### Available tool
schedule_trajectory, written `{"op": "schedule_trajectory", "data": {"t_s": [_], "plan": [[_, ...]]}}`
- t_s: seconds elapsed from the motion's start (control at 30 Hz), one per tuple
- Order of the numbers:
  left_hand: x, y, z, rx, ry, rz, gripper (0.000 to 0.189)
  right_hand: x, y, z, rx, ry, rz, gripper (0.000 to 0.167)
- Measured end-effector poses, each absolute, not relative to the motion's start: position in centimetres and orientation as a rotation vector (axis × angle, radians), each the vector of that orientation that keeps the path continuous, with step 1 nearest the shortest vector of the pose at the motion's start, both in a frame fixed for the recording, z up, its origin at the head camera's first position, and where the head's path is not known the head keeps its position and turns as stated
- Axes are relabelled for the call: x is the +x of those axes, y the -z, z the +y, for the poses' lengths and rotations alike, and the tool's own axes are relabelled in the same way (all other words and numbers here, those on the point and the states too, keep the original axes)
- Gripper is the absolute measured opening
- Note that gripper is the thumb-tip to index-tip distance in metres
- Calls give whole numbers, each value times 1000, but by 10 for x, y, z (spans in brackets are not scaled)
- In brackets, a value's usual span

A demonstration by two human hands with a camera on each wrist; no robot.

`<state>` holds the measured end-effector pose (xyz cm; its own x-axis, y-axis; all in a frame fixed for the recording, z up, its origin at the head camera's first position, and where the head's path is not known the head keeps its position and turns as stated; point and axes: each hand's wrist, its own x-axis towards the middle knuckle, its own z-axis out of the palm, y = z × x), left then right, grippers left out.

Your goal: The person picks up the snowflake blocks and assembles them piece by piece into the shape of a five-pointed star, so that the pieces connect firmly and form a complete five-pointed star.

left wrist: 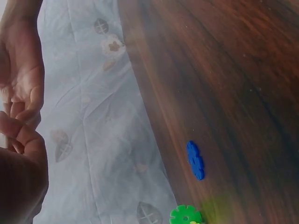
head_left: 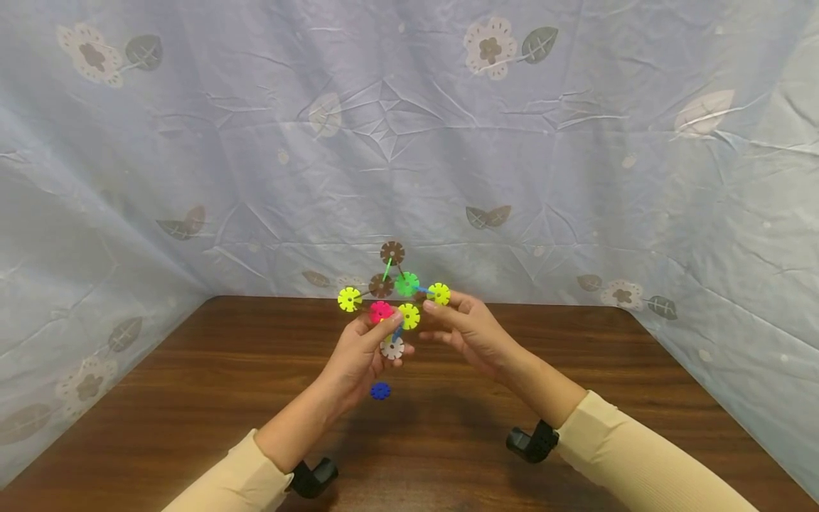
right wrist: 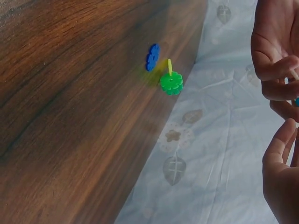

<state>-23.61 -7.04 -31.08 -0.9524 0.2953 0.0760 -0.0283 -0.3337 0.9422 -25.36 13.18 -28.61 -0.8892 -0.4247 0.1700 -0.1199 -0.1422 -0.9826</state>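
Note:
My left hand [head_left: 355, 353] grips the lower part of a structure of slotted plastic discs [head_left: 407, 284], with its thumb over the pink disc [head_left: 379, 311]. Fingers of the right hand [head_left: 473, 333] pinch the structure's right arm, beside a yellow disc [head_left: 439, 294]. At the top stands a brown disc [head_left: 392, 252]; another yellow disc [head_left: 349, 299] ends the left arm, and a white disc [head_left: 392, 348] hangs at the bottom. Both hands also show in the left wrist view, where the structure is hidden.
On the brown wooden table [head_left: 256, 398] lies a loose blue disc [head_left: 380, 391]. Near it in the right wrist view is a green disc [right wrist: 171, 84] with a yellow piece [right wrist: 170, 66] upright on it. A patterned curtain [head_left: 384, 142] surrounds the table's back and sides.

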Motion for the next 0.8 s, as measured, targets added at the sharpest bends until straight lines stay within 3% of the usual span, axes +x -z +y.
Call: {"op": "schedule_trajectory", "data": {"t_s": [0.23, 0.5, 0.67, 0.8], "plan": [[-236, 311, -73, 260, -2458, 1647, 6, -255, 288, 127, -638, 2093, 1917, 34], [-236, 307, -80, 228, -2481, 1698, 15, -260, 286, 118, -635, 2045, 1966, 38], [-237, 302, -87, 233, -2521, 1665, 9, -263, 284, 109, -660, 2016, 1962, 40], [-237, 298, -94, 207, -2541, 1681, 6, -268, 285, 105, -648, 2038, 1957, 53]]}}
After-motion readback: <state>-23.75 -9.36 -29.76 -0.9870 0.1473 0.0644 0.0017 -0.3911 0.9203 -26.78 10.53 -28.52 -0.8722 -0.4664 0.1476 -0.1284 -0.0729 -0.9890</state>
